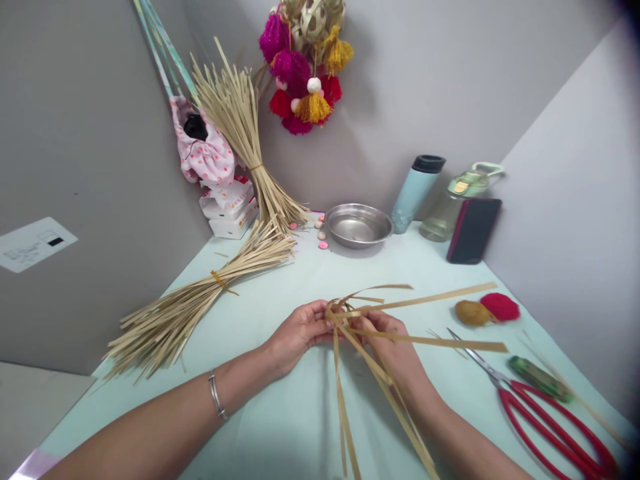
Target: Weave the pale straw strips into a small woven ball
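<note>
Both of my hands meet at the middle of the pale green table (280,413), pinched on a small knot of flat tan weaving strips (350,317). My left hand (297,333) grips the crossing from the left with fingers closed. From the right, my right hand (393,343) holds the same strips, fingers curled. Long strip ends fan out to the right and run down toward me.
A tied bundle of strips (200,297) lies at the left, another (240,127) leans on the wall. Red scissors (545,420), a green tool (540,379), yarn pompoms (487,310), a steel bowl (357,225), a tumbler (417,193), a bottle and a phone (473,230) stand right and back.
</note>
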`<state>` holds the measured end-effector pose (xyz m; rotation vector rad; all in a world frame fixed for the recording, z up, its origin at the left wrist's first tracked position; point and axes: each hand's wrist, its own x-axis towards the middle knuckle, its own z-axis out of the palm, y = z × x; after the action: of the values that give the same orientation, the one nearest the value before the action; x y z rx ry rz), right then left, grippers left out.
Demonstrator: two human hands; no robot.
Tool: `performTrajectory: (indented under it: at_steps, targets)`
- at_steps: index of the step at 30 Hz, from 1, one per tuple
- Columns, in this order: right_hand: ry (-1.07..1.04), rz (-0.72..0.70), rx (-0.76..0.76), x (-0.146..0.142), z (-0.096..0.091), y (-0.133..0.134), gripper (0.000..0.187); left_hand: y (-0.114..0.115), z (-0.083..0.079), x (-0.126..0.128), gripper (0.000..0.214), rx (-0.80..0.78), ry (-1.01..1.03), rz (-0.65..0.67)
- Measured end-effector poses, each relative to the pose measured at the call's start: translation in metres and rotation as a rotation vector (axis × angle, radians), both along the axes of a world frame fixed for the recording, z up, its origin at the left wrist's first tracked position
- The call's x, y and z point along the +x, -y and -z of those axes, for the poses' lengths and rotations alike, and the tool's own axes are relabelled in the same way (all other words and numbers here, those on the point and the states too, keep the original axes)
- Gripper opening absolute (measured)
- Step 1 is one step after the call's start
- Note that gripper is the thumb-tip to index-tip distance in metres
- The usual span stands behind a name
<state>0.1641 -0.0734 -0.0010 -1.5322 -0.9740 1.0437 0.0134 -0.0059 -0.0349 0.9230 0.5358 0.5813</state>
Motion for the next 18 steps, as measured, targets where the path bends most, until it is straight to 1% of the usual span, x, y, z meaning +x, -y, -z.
performTrajectory:
  at_steps: [4, 8, 14, 18]
  targets:
    - [0.025, 0.016, -0.008, -0.003, -0.001, 0.0, 0.023, 0.003, 0.001, 0.003, 0.034, -0.017, 0.012, -0.066]
    - [0.025, 0.017, -0.001, -0.003, 0.002, -0.001, 0.023, 0.005, 0.002, 0.005, 0.035, 0.009, 0.015, -0.132]
    - [-0.015, -0.046, 0.013, 0.001, 0.006, -0.001, 0.029, 0.003, -0.001, 0.003, 0.034, -0.001, -0.007, -0.059]
    - [-0.058, -0.08, 0.029, 0.005, 0.014, -0.003, 0.034, 0.001, -0.002, 0.002, 0.035, -0.025, 0.006, -0.054]
